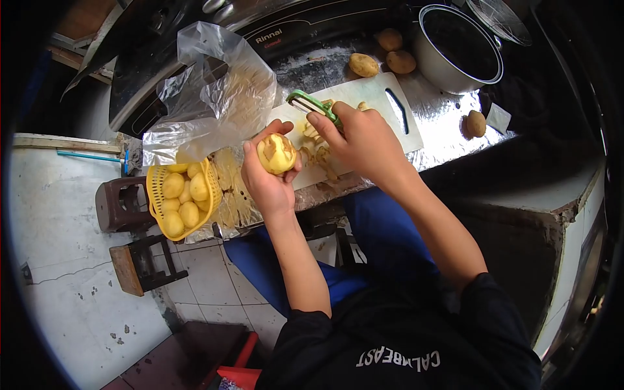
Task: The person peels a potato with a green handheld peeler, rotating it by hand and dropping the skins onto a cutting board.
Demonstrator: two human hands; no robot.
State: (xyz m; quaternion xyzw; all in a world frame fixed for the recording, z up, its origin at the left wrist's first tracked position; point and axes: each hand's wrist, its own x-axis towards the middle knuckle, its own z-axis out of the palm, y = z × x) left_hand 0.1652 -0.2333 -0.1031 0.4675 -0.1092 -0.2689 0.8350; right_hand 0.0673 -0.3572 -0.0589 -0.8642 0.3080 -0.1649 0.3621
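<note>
Dark shirt [403, 351] fills the near edge. At left, a yellow basket [151, 190] keeps peeled potatoes [183, 195] apart at the worktop [448, 123] edge. The left hand [266, 185] has its fingers curled closed around a half-peeled potato [276, 153], held over the cutting board [390, 97] where scraps lie. The right hand [364, 140] has its fingers pinched tight on a green peeler [312, 104], lifted just beyond.

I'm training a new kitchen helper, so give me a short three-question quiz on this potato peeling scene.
1. True or false: the left hand holds a partly peeled yellow potato.
2. The right hand grips: A a steel knife, B a green plastic peeler, C a wooden spoon?
3. What holds the pile of smooth yellow potatoes?
Key: 1 true; 2 B; 3 the yellow plastic basket.
</note>
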